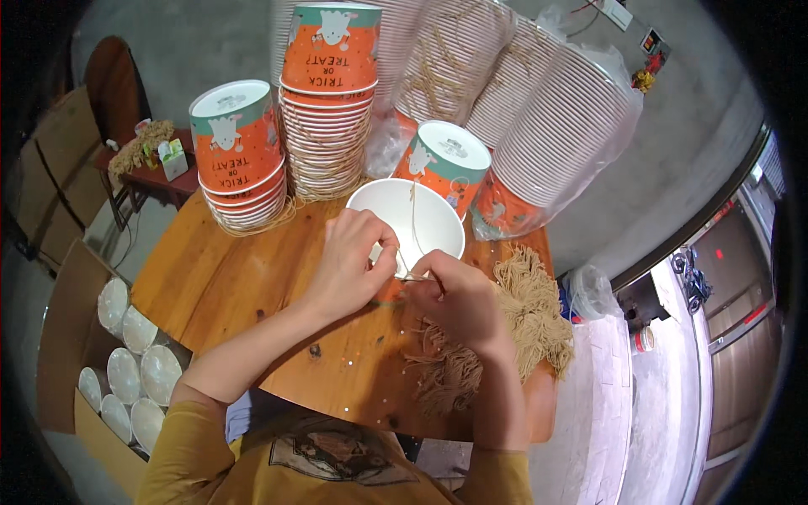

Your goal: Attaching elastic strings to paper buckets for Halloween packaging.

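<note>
A white-lined paper bucket (383, 202) stands tilted in front of me on the wooden table, its open mouth toward me. At its near rim my left hand (360, 251) pinches a thin tan cord (413, 220), which also runs across the inside of the bucket. My right hand (454, 290) is closed on the cord at the same spot, close beside the left fingertips. Its fingers partly cover the cord there. By my right forearm lies a heap of loose tan cords (530, 316).
Upside-down orange and green buckets stand in stacks (238, 147) (330, 93) at the back left, cords hanging round them. Tall bagged bucket stacks (560, 118) line the wall. A carton (63, 328) of wrapped bucket stacks stands on the floor left of the table (252, 278).
</note>
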{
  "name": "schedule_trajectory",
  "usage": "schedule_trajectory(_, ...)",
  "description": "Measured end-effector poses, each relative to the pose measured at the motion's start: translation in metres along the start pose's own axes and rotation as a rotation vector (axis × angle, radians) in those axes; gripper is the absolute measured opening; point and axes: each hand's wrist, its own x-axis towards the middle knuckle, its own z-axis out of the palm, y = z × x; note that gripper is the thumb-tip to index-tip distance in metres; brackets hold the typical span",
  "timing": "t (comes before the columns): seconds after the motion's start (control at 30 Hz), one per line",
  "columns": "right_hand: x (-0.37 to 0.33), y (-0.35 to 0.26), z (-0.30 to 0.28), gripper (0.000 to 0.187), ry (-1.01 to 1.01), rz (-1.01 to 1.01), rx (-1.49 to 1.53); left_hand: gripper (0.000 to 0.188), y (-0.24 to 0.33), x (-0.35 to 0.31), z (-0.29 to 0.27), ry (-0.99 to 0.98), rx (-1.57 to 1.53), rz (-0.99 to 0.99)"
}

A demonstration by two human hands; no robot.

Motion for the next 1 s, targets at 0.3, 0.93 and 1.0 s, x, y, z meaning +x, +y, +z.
schedule_trajectory(0.3,-0.010,0.002,0.008,0.012,-0.049,0.195,-0.017,0.009,-0.003,0.001,0.002,-0.048,-0.023,0.014)
schedule_trajectory(0.93,0.018,0.008,0.023,0.004,0.114,0.069,0.117,0.011,-0.022,0.003,-0.044,-0.337,-0.360,0.044)
schedule_trajectory(1.0,0.019,0.008,0.026,0.005,0.122,0.082,0.124,0.011,-0.003,0.003,-0.035,-0.319,-0.146,-0.098)
